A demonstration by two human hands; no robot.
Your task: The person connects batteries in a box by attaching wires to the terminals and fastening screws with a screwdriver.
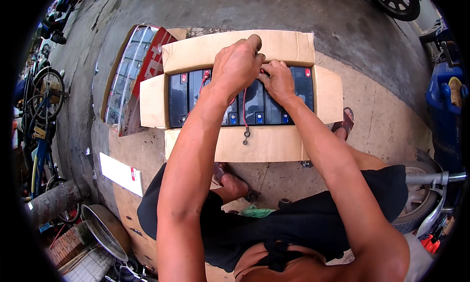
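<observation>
An open cardboard box (326, 93) holds a row of black batteries (303, 98) with red and blue terminals. Over its middle, near the back flap, my left hand (235, 66) has its fingers curled; what they grip is hidden. Just right of it, my right hand (278, 81) pinches at the top of a battery, by a red connection too small to make out. A red wire (245, 110) runs down from between my hands to a dark ring end (247, 134) on the front flap.
A second box of wrapped batteries (129, 76) stands at left, above a white board (120, 174). Bicycles (46, 93) and a metal basin (105, 233) line the left. A blue vehicle body (438, 100) and wheels (411, 206) are at right. My sandalled feet (232, 186) are below the box.
</observation>
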